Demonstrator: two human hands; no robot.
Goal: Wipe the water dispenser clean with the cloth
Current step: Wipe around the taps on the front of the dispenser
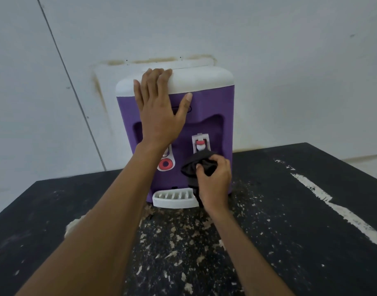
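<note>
You are working at a black counter whose top is worn, flecked with pale chips and crossed by a white streak on the right; it stands against a pale grey wall with brownish stains just behind the appliance. The purple plastic water dispenser with a white top stands upright at the far middle of the counter, its long axis vertical, its front with the taps facing you. A white ribbed drip tray juts toward you at its base. Two white taps with red parts sit in the recessed front: the left tap is partly hidden by your forearm, the right tap is in plain sight.

Your left hand lies flat and spread against the upper front, fingers reaching over the white top, grip wide and holding nothing. Your right hand has its grip closed around a bunched black cloth, pressed to the dispenser's front just below the right tap and above the tray's right end.
</note>
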